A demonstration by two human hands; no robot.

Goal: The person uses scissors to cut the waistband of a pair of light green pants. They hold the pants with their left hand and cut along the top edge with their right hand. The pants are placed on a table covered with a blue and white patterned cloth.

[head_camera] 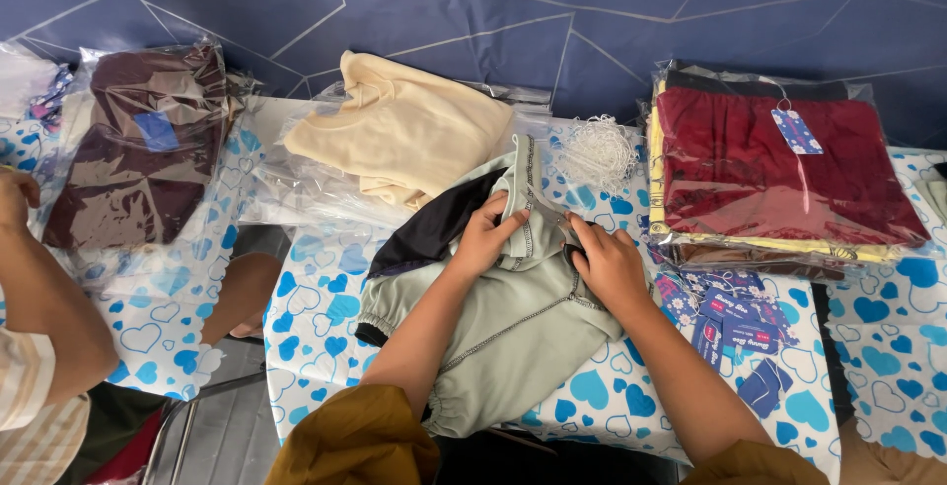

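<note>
A pale green garment [513, 332] with dark stitching lies on the heart-patterned table cover [612, 396] in front of me. My left hand [483, 238] pinches a fold of its upper edge, where a dark lining [429, 233] shows. My right hand [610, 266] presses on the same garment just to the right, fingers curled into the fabric. Both sleeves are mustard coloured.
A cream garment [404, 130] lies on clear bags behind. A stack of bagged red garments [779, 169] with a hang tag sits right; blue tags [725, 317] and white string [595, 154] lie near. A bagged brown garment [138, 149] is left. Another person's arm [49, 307] enters left.
</note>
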